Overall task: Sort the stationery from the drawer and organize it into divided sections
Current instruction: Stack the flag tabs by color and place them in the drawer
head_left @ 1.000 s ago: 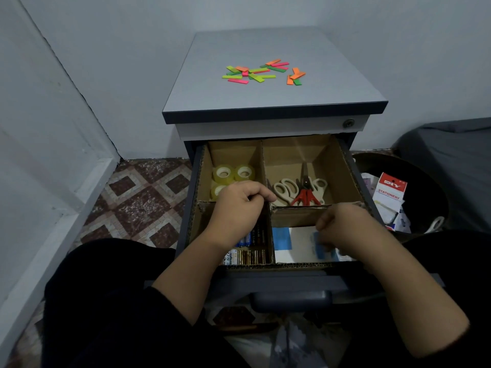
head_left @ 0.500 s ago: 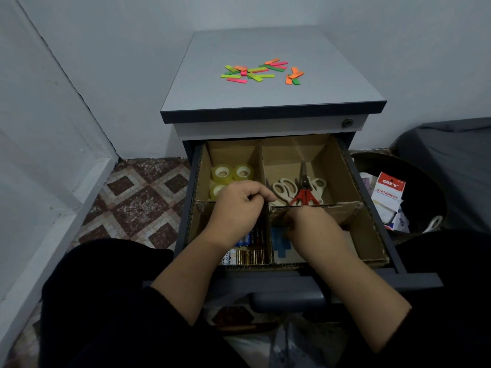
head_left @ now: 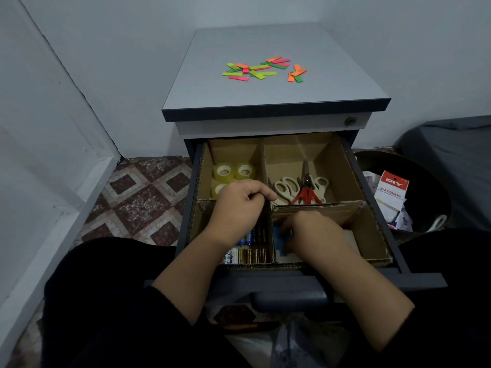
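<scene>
The open drawer (head_left: 377,281) holds a cardboard divider (head_left: 267,166) with four sections. Tape rolls (head_left: 233,171) lie in the far left section, scissors (head_left: 300,191) in the far right one, batteries (head_left: 251,254) in the near left one. My left hand (head_left: 239,205) is curled over the upper edge of the centre divider wall where the sections meet. My right hand (head_left: 313,233) reaches down into the near right section, its fingers on blue and white paper packs (head_left: 279,235) at the section's left side. Whether it grips them is hidden.
Coloured sticky flags (head_left: 261,69) lie scattered on the cabinet top (head_left: 265,96). A dark bin (head_left: 414,197) with a red and white stationery pack (head_left: 392,191) stands to the right. A white wall ledge runs along the left, over the patterned floor tiles.
My right hand has moved left from the right side of the near right section to its left side and lower into it. My left hand has stayed on the divider.
</scene>
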`<state>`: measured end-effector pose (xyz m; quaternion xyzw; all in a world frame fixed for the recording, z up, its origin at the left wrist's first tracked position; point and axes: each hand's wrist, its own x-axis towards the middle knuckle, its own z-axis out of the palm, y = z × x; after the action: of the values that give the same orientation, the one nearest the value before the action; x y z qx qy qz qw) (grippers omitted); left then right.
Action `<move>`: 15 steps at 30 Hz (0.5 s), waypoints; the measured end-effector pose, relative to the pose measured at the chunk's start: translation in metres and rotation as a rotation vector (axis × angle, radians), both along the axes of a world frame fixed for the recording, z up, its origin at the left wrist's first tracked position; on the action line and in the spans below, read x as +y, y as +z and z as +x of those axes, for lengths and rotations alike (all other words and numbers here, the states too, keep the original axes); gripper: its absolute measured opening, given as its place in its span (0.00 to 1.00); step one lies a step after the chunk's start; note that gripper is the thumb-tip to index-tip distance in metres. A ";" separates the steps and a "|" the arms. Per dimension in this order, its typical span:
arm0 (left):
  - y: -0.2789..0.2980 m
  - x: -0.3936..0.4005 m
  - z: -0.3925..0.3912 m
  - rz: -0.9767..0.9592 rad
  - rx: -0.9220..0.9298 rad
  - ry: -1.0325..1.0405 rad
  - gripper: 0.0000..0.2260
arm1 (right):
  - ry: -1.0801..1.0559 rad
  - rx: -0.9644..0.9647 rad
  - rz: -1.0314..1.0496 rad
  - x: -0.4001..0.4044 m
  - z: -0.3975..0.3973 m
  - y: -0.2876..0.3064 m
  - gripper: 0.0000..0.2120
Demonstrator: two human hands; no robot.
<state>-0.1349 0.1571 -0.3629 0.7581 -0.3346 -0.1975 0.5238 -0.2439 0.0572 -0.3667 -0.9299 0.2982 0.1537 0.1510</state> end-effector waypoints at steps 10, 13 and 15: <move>0.001 0.000 0.000 0.004 -0.029 -0.011 0.19 | 0.007 -0.010 -0.010 -0.001 0.001 -0.003 0.16; 0.002 0.000 -0.001 -0.001 -0.020 -0.011 0.19 | 0.019 0.020 0.040 -0.003 0.000 0.001 0.23; 0.003 0.000 -0.001 0.004 -0.021 -0.006 0.20 | 0.029 0.027 0.035 -0.002 0.000 0.002 0.24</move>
<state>-0.1362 0.1569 -0.3602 0.7603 -0.3420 -0.1916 0.5180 -0.2441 0.0549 -0.3651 -0.9292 0.2837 0.1737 0.1612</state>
